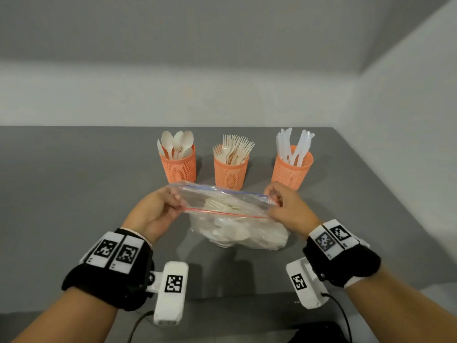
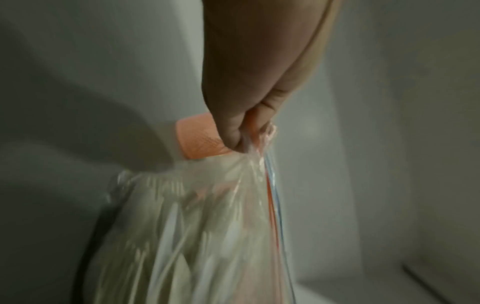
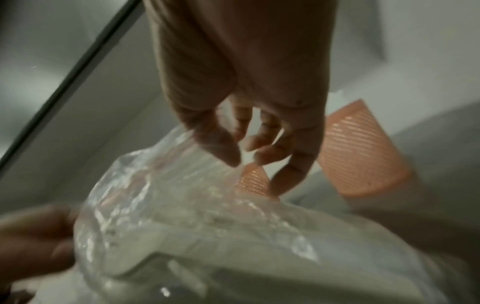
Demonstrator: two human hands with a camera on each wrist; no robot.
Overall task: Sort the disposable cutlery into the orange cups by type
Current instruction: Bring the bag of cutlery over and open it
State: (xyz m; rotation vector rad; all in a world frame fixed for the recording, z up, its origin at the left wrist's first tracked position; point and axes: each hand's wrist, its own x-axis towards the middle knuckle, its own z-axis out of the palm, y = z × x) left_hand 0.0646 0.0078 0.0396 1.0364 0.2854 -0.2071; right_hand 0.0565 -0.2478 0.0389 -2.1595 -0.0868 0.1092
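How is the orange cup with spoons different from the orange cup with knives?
The orange mesh cup on the left holds cream-coloured spoons with rounded bowls; the orange mesh cup on the right holds paler, whiter knives, long and flat. The knives stick up higher. Both cups are upright on the grey table.

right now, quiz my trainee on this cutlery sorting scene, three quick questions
1. True or false: the middle orange cup holds forks.
2. Which cup holds the white knives: A left, B middle, C right?
3. Fill in: both hands grip the top of the clear ___.

Key: 1 true. 2 C, the right cup; the left cup holds spoons. 3 zip bag, gripped by the left hand and right hand.
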